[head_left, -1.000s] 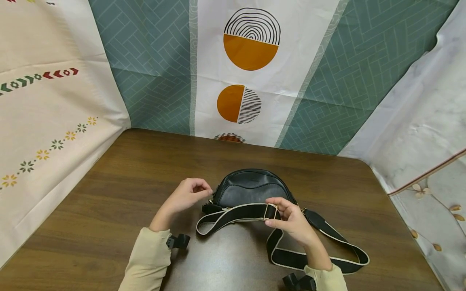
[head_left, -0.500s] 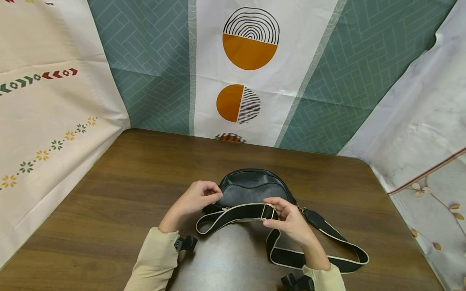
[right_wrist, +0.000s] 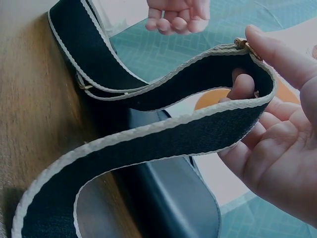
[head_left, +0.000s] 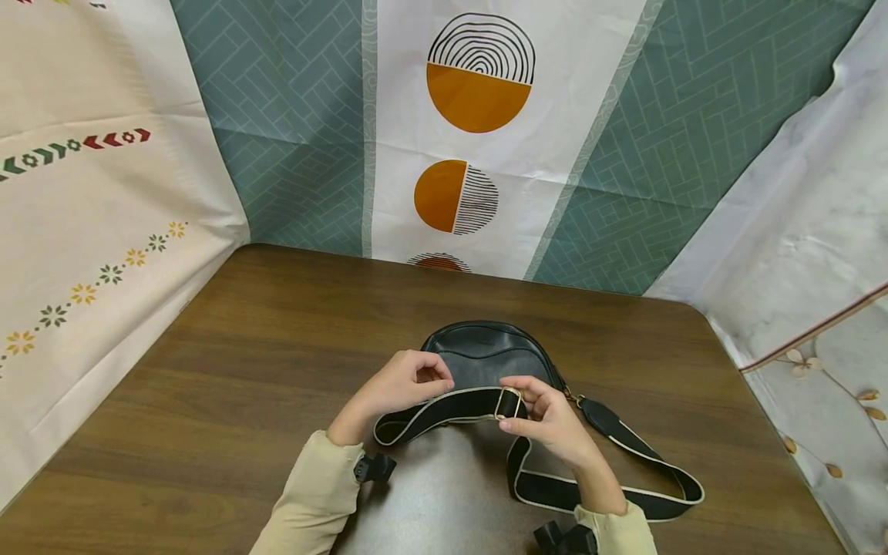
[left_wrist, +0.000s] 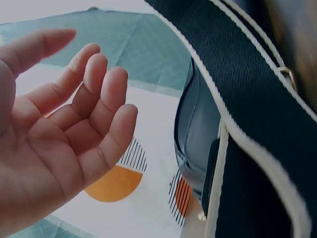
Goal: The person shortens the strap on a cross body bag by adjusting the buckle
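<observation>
A black bag (head_left: 486,361) is lying on the brown wood-look counter (head_left: 277,331), its rounded side facing away from the person, and its walls are hiding whatever it may be containing from all 3 views. Its black strap (head_left: 454,404) with pale edging is running from a gold clip (head_left: 573,397) at the bag's right end, looping out to the right and toward the person, then doubling back and curving across the front of the bag. There, before the bag's right half, the right hand (head_left: 548,416) is pinching the strap at its gold slider (head_left: 498,404), the thumb pressing on 1 side and a fingertip showing inside the strap's fold. In front of the bag's left half, the left hand (head_left: 405,379) is hovering released, its fingers bending loosely, well short of a fist, grasping nothing; the left wrist view is showing them apart from the strap. The counter's far edge is running behind the bag, meeting a teal and white patterned cloth (head_left: 298,116), and its 2 side edges are slanting down well to the left and right of the bag. Bare wood is stretching widest to the bag's left, while a narrower stretch is lying beyond the strap's right-hand loop.
</observation>
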The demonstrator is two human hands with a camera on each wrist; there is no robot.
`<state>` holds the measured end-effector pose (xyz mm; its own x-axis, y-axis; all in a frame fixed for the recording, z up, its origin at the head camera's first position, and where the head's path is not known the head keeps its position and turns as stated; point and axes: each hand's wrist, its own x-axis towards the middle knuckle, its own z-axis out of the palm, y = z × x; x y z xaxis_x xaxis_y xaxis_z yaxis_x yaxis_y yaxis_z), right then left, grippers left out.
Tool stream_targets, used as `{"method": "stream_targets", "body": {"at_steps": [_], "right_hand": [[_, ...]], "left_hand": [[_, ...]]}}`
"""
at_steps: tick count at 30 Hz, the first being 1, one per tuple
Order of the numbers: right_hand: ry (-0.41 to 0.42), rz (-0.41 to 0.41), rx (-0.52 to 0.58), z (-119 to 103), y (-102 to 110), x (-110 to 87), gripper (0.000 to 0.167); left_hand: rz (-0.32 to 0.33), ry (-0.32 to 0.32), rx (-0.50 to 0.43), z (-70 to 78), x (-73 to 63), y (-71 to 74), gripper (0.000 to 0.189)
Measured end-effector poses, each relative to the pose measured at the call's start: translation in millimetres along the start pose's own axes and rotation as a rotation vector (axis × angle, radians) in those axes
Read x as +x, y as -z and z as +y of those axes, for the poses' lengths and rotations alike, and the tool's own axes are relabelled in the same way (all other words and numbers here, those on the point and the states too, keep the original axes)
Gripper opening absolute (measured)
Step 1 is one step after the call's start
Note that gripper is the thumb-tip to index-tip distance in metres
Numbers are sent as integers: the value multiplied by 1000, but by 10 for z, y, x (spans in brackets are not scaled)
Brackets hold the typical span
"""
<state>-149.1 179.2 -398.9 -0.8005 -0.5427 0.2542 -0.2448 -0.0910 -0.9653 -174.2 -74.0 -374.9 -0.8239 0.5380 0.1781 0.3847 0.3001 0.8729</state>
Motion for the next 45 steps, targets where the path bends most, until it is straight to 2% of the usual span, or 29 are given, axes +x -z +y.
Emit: {"method": "stream_targets", "body": {"at_steps": [4,9,18,26,35,45], "right_hand": [[-14,0,25,1,-15,4,44],[-28,10,67,13,-26,3,47],[-31,9,132,44,-33,-5,37],[-5,-19,174,55,-33,-9,30],[25,-65,194,72,-29,-10,28],[69,-128,209,93,-20,-7,30]], "left_hand": [[-24,-40,15,32,34,-56,9],[-45,-69,28,65,65,-122,21],[-52,-100,68,100,91,-190,33],[-57,-124,98,114,112,-224,41],[-73,-154,73,106,118,-229,49],[-73,-182,97,116,147,-234,48]]}}
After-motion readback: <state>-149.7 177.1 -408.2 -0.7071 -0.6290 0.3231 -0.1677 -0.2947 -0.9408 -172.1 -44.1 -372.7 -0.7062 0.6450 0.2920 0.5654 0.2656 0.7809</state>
